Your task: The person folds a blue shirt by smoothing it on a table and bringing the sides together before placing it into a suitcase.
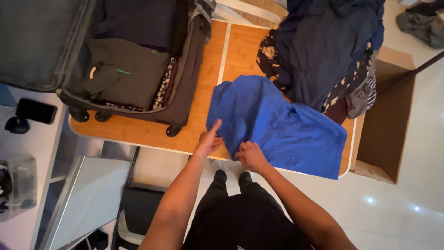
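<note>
Both hands pinch the near hem of a soft, light blue shirt on the desk: left hand partly open, right hand closed on fabric.

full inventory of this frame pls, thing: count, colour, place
bright blue cloth garment: 1, blue, near table edge, partly overhanging
wooden folding table: 1, orange-brown, centre
open soft-sided suitcase: 1, dark grey, table's left part, folded dark clothes inside
pile of dark clothes: 1 heap, navy and floral, table's far right
cardboard box: 1, brown, floor right of table
black phone: 1, black, white surface at left
grey clothes bundle: 1, grey, floor top right
left hand: 1, on the blue garment's near-left edge
right hand: 1, pinching the garment's near edge
</note>
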